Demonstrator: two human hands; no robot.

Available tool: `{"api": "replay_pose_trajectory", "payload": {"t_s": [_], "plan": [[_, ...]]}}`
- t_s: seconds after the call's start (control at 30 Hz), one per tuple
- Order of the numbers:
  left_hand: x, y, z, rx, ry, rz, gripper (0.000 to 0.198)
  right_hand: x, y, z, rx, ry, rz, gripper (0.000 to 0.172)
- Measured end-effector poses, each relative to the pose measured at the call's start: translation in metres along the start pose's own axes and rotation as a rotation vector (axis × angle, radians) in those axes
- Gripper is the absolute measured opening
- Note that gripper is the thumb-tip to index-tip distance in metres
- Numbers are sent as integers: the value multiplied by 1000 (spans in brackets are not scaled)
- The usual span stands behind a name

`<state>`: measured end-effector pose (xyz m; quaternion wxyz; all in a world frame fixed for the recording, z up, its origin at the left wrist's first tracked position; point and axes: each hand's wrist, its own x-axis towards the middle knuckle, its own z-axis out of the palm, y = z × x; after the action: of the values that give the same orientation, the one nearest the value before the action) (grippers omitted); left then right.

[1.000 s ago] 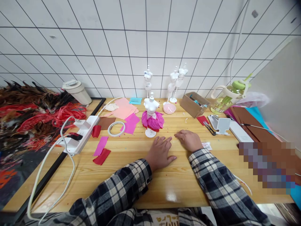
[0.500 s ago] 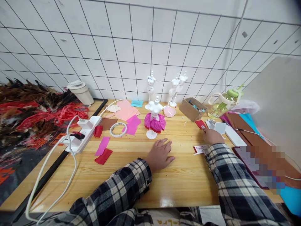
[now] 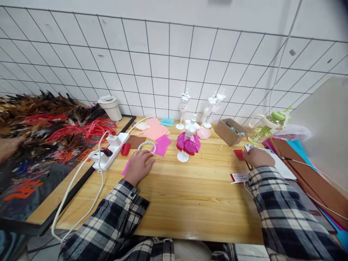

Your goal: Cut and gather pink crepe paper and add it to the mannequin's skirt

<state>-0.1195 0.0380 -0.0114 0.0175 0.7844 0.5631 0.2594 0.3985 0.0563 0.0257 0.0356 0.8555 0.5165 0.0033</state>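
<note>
My left hand (image 3: 138, 164) lies on the wooden table (image 3: 190, 195), fingers stretched flat over a pink paper strip (image 3: 125, 167). It is just below a white tape ring (image 3: 146, 146) and beside a magenta paper sheet (image 3: 163, 143). A small white mannequin in a magenta feather skirt (image 3: 189, 139) stands between my hands. My right hand (image 3: 257, 157) is curled at the right, next to a red paper piece (image 3: 239, 154); what its fingers cover is hidden. A small printed card (image 3: 239, 177) lies by my right wrist.
A white power strip (image 3: 110, 156) with trailing cable lies left. Red and brown feathers (image 3: 54, 123) are piled beyond it, with another person's hand (image 3: 8, 146) at the edge. At the back stand bare mannequins (image 3: 183, 107), a pink bowl (image 3: 203, 133), a cardboard box (image 3: 230, 131) and a green bottle (image 3: 268, 125).
My left hand moved left from the middle of the table to the pink paper by the tape ring. My right hand went right to the spot beside the red piece. The view shifted left.
</note>
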Motion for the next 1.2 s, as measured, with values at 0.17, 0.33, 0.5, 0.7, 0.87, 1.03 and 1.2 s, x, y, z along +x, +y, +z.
{"api": "replay_pose_trajectory", "payload": {"t_s": [0.17,0.33,0.5,0.7,0.87,1.03,1.2], "plan": [[-4,-9,6,96,-28,-96,32,-54,-27,-30,137,39,-57,45],[1,-13,11,133,-50,-167,38,-147,-107,-14,457,-277,-839,24],[6,-19,14,128,-51,-193,34,-181,-183,1,354,-243,-1014,38],[15,-7,11,280,-24,-189,34,-163,-204,25,281,-150,-991,42],[40,20,34,306,-59,-176,30,-157,-196,35,338,-164,-1068,39],[58,16,51,259,-27,-242,29,-154,-192,36,398,-182,-1097,34],[49,-7,35,122,24,-272,38,-153,-192,39,453,-142,-1042,31]]}}
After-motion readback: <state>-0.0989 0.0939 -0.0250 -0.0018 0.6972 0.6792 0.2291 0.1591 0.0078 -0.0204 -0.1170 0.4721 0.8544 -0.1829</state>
